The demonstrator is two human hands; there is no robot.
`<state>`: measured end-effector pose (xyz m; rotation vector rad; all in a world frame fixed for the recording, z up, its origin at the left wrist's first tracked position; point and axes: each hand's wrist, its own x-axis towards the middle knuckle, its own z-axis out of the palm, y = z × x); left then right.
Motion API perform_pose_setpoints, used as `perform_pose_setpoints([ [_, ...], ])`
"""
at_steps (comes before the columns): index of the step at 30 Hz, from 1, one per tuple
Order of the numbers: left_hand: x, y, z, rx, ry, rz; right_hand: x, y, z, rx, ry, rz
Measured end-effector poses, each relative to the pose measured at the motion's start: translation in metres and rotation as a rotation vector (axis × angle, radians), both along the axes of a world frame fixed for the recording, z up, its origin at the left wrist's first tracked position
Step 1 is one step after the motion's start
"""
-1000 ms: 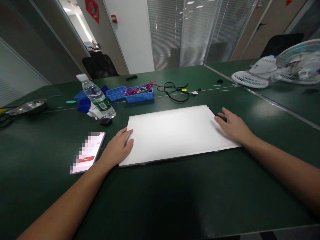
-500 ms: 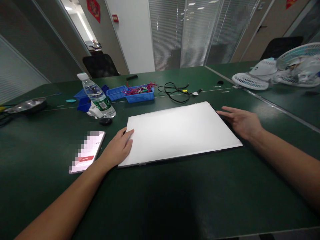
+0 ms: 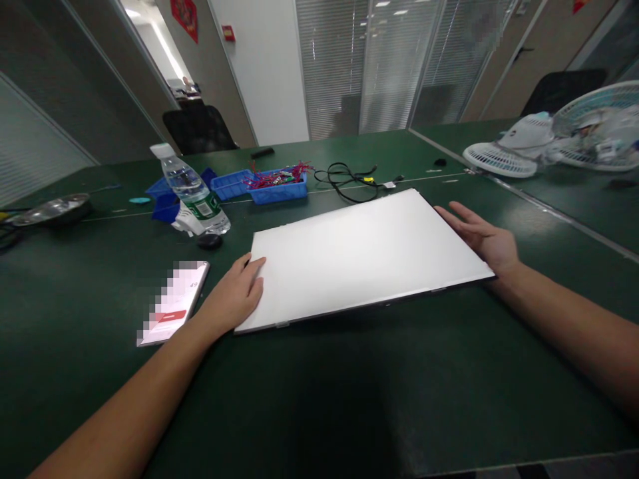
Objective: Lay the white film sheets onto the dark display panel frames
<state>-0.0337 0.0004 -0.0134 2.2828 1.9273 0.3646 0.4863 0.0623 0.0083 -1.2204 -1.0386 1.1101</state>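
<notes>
A large flat white panel (image 3: 359,256) lies on the dark green table (image 3: 309,392), its right side raised a little off the surface. My left hand (image 3: 234,296) rests on the panel's left edge, fingers flat and together, pressing it down. My right hand (image 3: 482,239) is under and against the panel's right edge, fingers stretched out, lifting that side.
A phone (image 3: 174,303) lies left of my left hand. Behind it stand a water bottle (image 3: 192,193), a small dark object (image 3: 210,241), blue trays (image 3: 272,186) with red bits and a black cable (image 3: 349,183). White fans (image 3: 544,136) sit at the far right.
My right hand slid off the top of the panel to its right edge and tipped that side up. The left hand stayed where it was.
</notes>
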Motion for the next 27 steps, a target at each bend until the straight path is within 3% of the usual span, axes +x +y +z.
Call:
perform_pose_setpoints([
  [10, 0.002, 0.000, 0.005, -0.005, 0.012, 0.012, 0.008, 0.010, -0.016, -0.037, -0.059, 0.027],
  [14, 0.007, -0.007, 0.016, 0.083, -0.025, -0.019, 0.011, 0.012, -0.020, -0.020, -0.122, 0.025],
  [20, 0.034, -0.034, 0.036, 0.130, 0.009, -0.407, 0.011, 0.016, -0.024, -0.001, -0.269, 0.026],
  [24, 0.056, -0.048, 0.033, 0.287, 0.020, -0.617, 0.004, 0.012, -0.018, -0.114, -0.174, -0.059],
  [27, 0.064, -0.049, 0.031, 0.455, 0.020, -0.675, -0.002, 0.009, -0.012, -0.176, -0.110, -0.095],
])
